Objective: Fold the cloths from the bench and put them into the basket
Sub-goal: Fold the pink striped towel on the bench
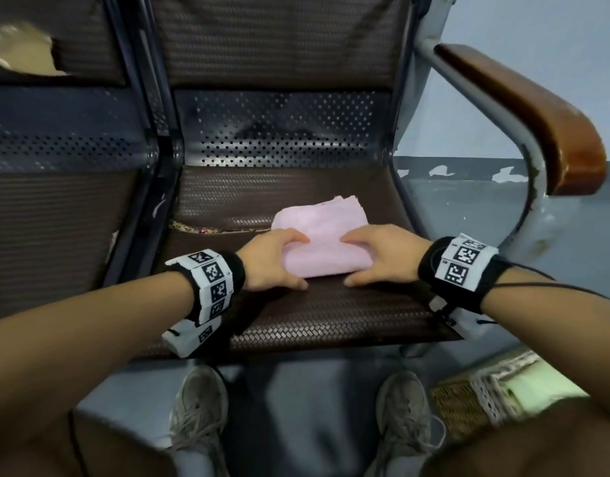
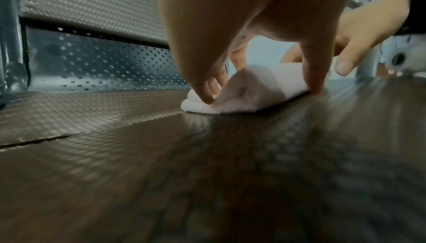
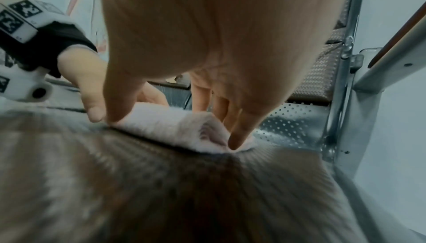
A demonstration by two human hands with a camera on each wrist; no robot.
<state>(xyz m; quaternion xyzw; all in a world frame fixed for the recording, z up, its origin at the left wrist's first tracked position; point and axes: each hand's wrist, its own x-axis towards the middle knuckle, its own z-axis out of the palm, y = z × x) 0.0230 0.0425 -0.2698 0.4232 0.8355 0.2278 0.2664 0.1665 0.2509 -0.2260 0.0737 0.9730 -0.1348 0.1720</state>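
A pink cloth [image 1: 326,242], folded into a thick small pad, lies on the brown woven seat of the bench [image 1: 296,315]. My left hand [image 1: 303,262] grips its left near end, fingers on top and thumb along the near edge. My right hand [image 1: 347,261] holds the right near end the same way. In the left wrist view the left hand [image 2: 261,94] pinches the cloth [image 2: 248,101] against the seat. The right wrist view shows the right hand [image 3: 175,132] curled over the folded cloth [image 3: 170,123]. The woven basket [image 1: 468,401] stands on the floor at the lower right.
A wooden armrest [image 1: 537,108] on a metal frame rises right of the seat. The seat has a torn seam [image 1: 214,230] left of the cloth. Something beige [image 1: 18,46] lies on the neighbouring seat's back at top left. My shoes [image 1: 200,418] stand on the grey floor below.
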